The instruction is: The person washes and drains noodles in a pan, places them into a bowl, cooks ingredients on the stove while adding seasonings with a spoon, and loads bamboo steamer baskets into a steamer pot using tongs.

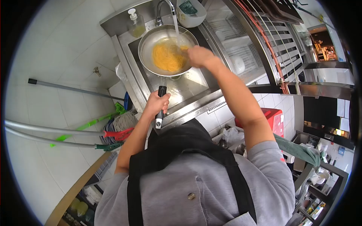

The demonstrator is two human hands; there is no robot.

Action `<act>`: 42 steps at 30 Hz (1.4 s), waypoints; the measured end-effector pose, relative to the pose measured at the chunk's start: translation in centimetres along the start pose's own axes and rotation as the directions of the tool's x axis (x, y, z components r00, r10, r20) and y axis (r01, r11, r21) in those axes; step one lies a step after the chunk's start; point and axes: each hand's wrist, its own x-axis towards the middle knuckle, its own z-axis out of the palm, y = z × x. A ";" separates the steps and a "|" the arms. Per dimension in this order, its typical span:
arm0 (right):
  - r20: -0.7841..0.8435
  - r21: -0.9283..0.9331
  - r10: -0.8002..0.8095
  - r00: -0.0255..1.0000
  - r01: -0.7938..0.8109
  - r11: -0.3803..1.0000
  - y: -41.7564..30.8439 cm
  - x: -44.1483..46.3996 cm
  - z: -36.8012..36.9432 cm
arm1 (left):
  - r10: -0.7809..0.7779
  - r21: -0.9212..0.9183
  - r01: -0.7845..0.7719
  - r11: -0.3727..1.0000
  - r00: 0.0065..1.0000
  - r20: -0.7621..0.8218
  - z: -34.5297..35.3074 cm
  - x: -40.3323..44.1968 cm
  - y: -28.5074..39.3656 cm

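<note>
Silver metal shows first: a round, shallow frying pan [146, 51] with a black-and-silver handle [162, 91], held over a stainless steel sink [190, 84]. In the pan lies a tangle of thin yellow-orange strands [166, 56] in liquid. The left hand [157, 103] is closed around the handle, on the wearer's side of the pan. The right hand [200, 56] is curled at the pan's right rim, close to the strands; its fingertips are blurred, so whether they pinch anything cannot be told.

Beyond the pan, a curved chrome faucet [158, 13] pours a stream of water [176, 28] into it. Beyond the pan to the left stands a clear pump bottle with a white top [138, 28]; beyond it to the right, a white plastic tub [194, 19] holds a dark green scouring pad [187, 7]. Farther right of the pan are white perforated plastic baskets [245, 52]. Well left of the pan, long-handled mops [124, 121] lean at a slant.
</note>
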 end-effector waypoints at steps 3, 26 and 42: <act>-0.019 0.202 -0.078 0.997 0.080 0.976 -1.0 -2.4 -1.0 | 0.008 0.041 -0.008 0.999 1.000 -0.006 -0.2 -0.3 -0.1; 0.032 0.088 -0.128 0.991 0.125 0.988 0.0 -12.7 -7.4 | 0.072 0.110 -0.070 0.991 0.997 -0.011 -1.0 -0.7 -0.8; -0.279 0.041 0.145 0.949 -0.139 0.989 -3.1 -2.6 1.8 | 0.036 -0.031 -0.037 0.999 0.999 -0.019 -0.3 -1.9 -1.4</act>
